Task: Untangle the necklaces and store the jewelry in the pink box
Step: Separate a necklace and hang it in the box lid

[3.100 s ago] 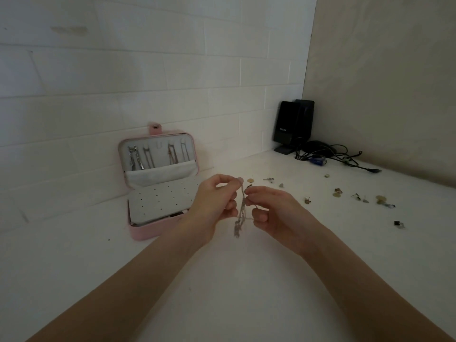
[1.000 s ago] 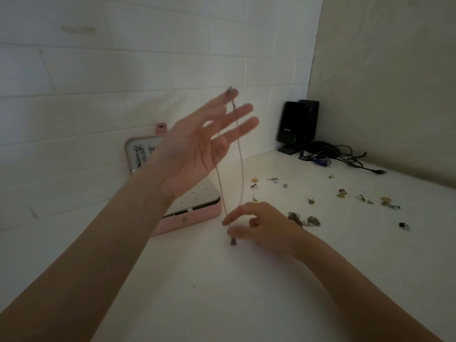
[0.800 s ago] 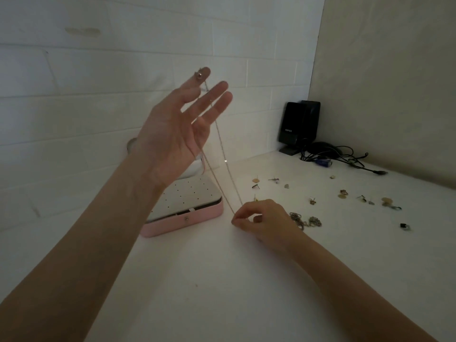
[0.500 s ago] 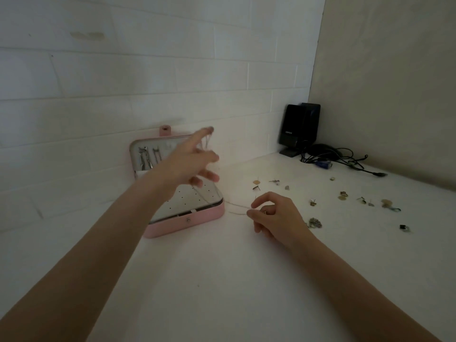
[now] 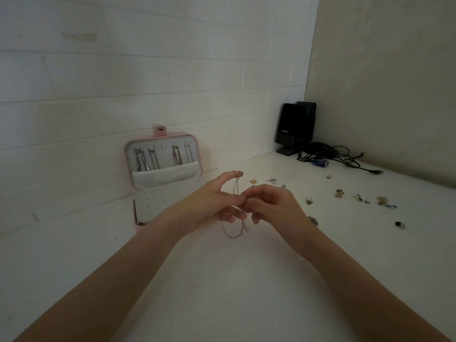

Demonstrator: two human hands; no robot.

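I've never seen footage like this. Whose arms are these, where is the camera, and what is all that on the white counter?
There is no machine here: the arms belong to a person wearing a wide-angle camera on the head, so you look forward and down as they do.

The left hand and the right hand meet in the middle, and together they hold a thin silvery chain necklace. Its top loops over the left index fingertip, the right fingers pinch it, and the rest hangs in a loop below.

Behind the hands an open pink jewellery box stands against the white brick wall, with several chains hanging inside its lid. To the right, small earrings and studs lie scattered on the white counter. In the corner stand black speakers with tangled black cables.
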